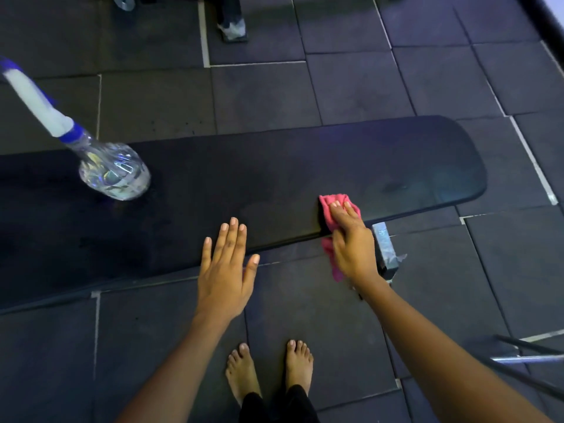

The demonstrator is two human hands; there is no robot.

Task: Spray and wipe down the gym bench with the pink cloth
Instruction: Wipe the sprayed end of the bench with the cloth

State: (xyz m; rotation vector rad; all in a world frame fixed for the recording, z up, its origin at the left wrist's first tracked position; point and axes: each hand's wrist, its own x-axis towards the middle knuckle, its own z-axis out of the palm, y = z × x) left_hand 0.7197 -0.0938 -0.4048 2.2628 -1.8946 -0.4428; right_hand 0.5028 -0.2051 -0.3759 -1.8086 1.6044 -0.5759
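A long black padded gym bench (274,178) runs across the view from left to right. My right hand (351,239) presses the pink cloth (328,209) against the bench's near edge, right of centre; part of the cloth hangs below the edge. My left hand (227,267) hovers flat, fingers spread and holding nothing, over the near edge at the middle. A clear spray bottle (114,170) with a white and blue head stands on the bench's left part, well away from both hands.
Dark rubber floor tiles (335,315) surround the bench, and my bare feet (268,370) stand just in front of it. A grey metal bench leg (385,248) shows under my right hand. Metal bars (528,357) lie at the lower right. Equipment and a shoe (233,27) are at the top.
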